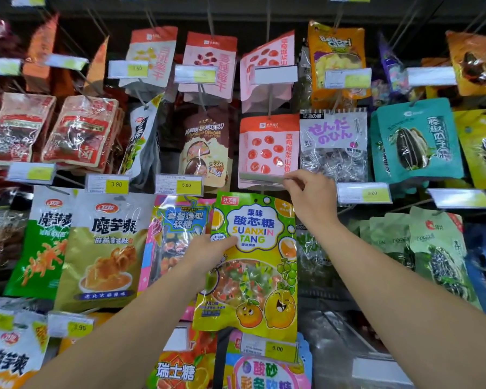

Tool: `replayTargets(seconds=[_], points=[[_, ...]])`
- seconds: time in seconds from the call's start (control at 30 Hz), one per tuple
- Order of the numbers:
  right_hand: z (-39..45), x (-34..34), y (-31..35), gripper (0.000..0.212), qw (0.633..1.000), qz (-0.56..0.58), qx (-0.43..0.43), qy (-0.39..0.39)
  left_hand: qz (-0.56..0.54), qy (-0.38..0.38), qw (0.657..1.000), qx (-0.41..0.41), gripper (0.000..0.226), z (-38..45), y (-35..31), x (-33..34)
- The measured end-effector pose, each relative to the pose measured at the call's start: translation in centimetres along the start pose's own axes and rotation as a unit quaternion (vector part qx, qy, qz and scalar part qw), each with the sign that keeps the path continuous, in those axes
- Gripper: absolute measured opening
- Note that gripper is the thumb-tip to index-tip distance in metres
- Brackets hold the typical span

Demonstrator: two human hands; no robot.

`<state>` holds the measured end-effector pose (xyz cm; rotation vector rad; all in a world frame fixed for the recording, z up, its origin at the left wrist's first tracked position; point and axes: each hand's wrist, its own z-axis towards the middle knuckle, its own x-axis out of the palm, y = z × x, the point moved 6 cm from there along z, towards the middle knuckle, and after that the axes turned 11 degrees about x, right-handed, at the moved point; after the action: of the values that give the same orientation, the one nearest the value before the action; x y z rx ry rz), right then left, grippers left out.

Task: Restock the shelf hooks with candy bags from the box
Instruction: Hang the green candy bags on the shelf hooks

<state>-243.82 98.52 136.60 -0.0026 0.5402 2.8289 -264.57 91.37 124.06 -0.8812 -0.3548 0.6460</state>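
Left hand (208, 252) grips the yellow-green sour candy bag (253, 265) at its left edge, fingers curled behind it. Right hand (310, 196), just above the bag's top right corner, pinches the price tag holder (261, 178) at a hook end. A gummy candy bag (177, 237) hangs directly behind the left hand.

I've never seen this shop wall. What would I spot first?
The bright yellow-green candy bag in the middle, with cartoon lemon and orange faces. The left hand holds its side, and the right hand pinches the price tag holder just above it. Snack bags hang all around.
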Motion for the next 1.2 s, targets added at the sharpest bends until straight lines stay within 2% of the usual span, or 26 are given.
replayTargets(seconds=[0.07,0.13,0.17,0.23,0.3,0.4,0.6,0.73,0.9,0.97,1.07,1.2], points=[[0.0,0.1,0.3,0.016,1.0,-0.005,-0.002,-0.007,0.002,-0.008,1.0,0.003,0.051,-0.4,-0.2,-0.1],[0.0,0.3,0.6,0.015,1.0,-0.004,-0.005,-0.016,-0.005,-0.018,1.0,0.016,0.069,-0.6,-0.7,0.1],[-0.1,0.3,0.7,0.016,1.0,-0.002,-0.007,-0.018,-0.013,-0.025,0.999,0.024,0.065,-0.5,-1.0,0.2],[-0.1,0.4,0.8,0.016,1.0,0.002,-0.007,-0.024,-0.001,-0.019,0.999,0.031,0.026,-0.1,-1.5,0.5],[-0.2,0.4,0.7,0.016,1.0,0.01,-0.004,-0.025,-0.001,-0.006,1.0,0.026,0.04,-0.7,-1.9,0.9],[-0.3,0.4,0.7,0.016,1.0,0.008,-0.005,-0.017,0.012,-0.007,1.0,0.009,0.037,-0.8,-1.0,0.7],[-0.4,0.1,0.8,0.016,1.0,0.007,0.005,-0.019,0.042,-0.021,0.998,0.03,0.043,-1.2,-2.0,0.3],[-0.5,0.2,1.0,0.016,1.0,0.007,0.011,-0.022,0.066,-0.014,0.997,0.036,0.039,-0.2,-2.8,0.8],[-0.4,0.3,0.8,0.016,1.0,-0.002,0.011,-0.017,0.076,-0.007,0.997,-0.001,0.035,-0.1,-0.9,0.8],[-0.4,0.3,0.9,0.016,1.0,-0.004,0.009,-0.016,0.07,-0.011,0.997,-0.006,0.045,-0.1,-0.5,0.8],[-0.7,0.1,1.2,0.015,1.0,-0.001,0.005,-0.016,0.077,-0.007,0.997,-0.012,0.037,0.2,-0.5,1.2],[-2.2,0.4,0.5,0.022,1.0,0.004,0.011,0.027,0.085,-0.007,0.996,-0.005,0.037,0.4,0.0,1.1]])
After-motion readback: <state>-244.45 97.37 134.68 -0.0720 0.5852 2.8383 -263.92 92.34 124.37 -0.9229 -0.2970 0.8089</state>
